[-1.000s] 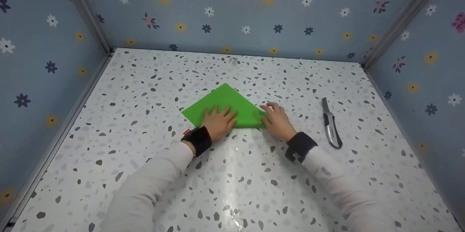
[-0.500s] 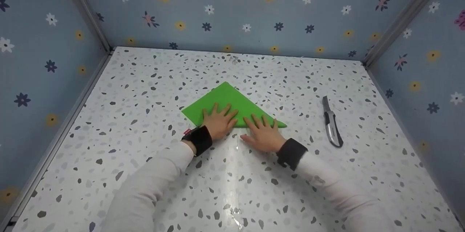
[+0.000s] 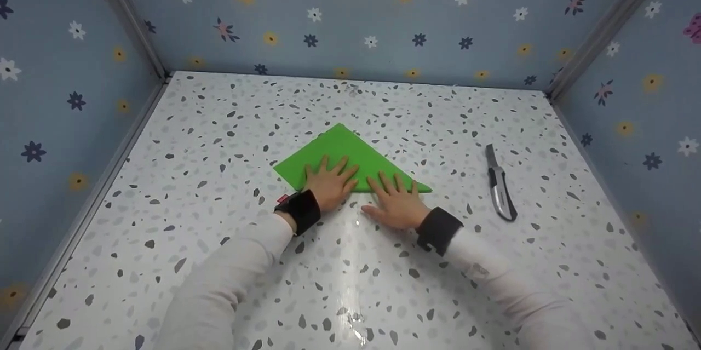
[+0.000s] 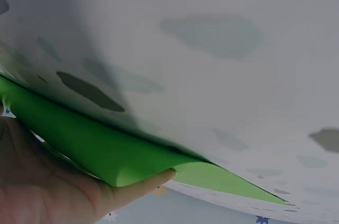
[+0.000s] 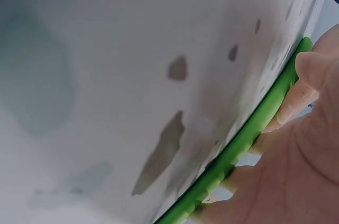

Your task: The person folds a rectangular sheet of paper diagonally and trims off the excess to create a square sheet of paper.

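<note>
A folded sheet of green paper (image 3: 350,147) lies on the speckled tabletop, its peak pointing away from me. My left hand (image 3: 328,185) rests on its lower left part with the fingers spread. To the right, my right hand (image 3: 397,205) presses along the folded near edge, fingers straight and apart, thumb off the paper. The right wrist view shows that fold as a rounded green edge (image 5: 233,155) under the fingers. In the left wrist view, part of the paper (image 4: 100,144) stands slightly off the table beside the left hand (image 4: 47,181).
A utility knife (image 3: 499,185) with a grey and black handle lies on the table to the right, blade pointing away. Flower-patterned panels (image 3: 350,21) enclose the table (image 3: 246,284) at the back and both sides.
My right hand has moved from the paper's right corner inward and toward me, flattening onto the folded edge. The right corner now shows as a point. My left hand has stayed put.
</note>
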`<state>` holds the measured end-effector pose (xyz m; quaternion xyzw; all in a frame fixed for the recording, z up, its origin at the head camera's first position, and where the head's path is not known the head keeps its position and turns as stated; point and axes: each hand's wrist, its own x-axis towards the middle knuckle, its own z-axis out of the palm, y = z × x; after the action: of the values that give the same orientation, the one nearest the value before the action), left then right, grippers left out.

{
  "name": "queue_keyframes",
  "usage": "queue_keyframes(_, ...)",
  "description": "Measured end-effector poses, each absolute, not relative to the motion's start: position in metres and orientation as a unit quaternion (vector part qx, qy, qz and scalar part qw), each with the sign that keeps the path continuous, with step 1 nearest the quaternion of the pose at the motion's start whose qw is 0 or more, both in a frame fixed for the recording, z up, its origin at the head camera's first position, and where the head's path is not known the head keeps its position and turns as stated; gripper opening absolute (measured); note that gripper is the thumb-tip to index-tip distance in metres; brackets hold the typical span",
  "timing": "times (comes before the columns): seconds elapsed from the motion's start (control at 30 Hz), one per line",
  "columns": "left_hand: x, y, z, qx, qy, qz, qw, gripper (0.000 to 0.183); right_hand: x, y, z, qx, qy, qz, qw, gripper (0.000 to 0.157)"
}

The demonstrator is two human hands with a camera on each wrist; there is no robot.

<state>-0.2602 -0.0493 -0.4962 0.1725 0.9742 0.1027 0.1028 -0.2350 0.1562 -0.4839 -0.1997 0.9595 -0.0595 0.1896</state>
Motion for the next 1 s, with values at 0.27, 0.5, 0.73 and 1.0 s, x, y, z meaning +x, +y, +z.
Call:
queue_keyframes(0.27,-0.263,-0.049,-0.497,0.176,0.974,0.096,0.109,0.056,-0.234,0.156,-0.483,-0.198,0.959,-0.068,0.189,0.080)
queue_keyframes(0.5,-0.263,-0.049,-0.493,0.179,0.974,0.082,0.111,0.056,-0.234,0.155,-0.482,-0.195,0.960,-0.069,0.190,0.080)
queue_keyframes(0.73,-0.264,-0.048,-0.489,0.183,0.974,0.068,0.112,0.056,-0.233,0.153,-0.482,-0.186,0.961,-0.071,0.194,0.081)
queue_keyframes(1.0,-0.270,-0.047,-0.492,0.182,0.975,0.050,0.115,0.056,-0.236,0.153,-0.483,-0.182,0.962,-0.071,0.193,0.082)
